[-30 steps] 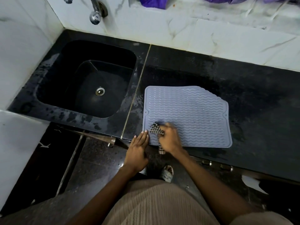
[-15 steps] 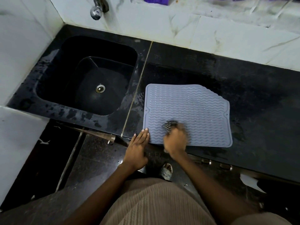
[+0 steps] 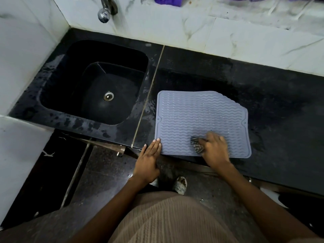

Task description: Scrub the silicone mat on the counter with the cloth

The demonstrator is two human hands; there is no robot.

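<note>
A grey silicone mat with wavy ridges lies flat on the black counter, near the front edge. My right hand grips a dark checked cloth and presses it on the mat's near middle part. The cloth shows only at the left of my fingers; the rest is under the hand. My left hand lies with straight fingers on the mat's near left corner and the counter edge.
A black sink with a steel drain is sunk into the counter left of the mat. A chrome tap sticks out of the white marble wall above it. Purple cloth lies on the ledge behind. The counter is wet.
My right hand has slid the cloth to the right along the mat's near edge, from the left corner to the middle. My left hand has stayed on the corner.
</note>
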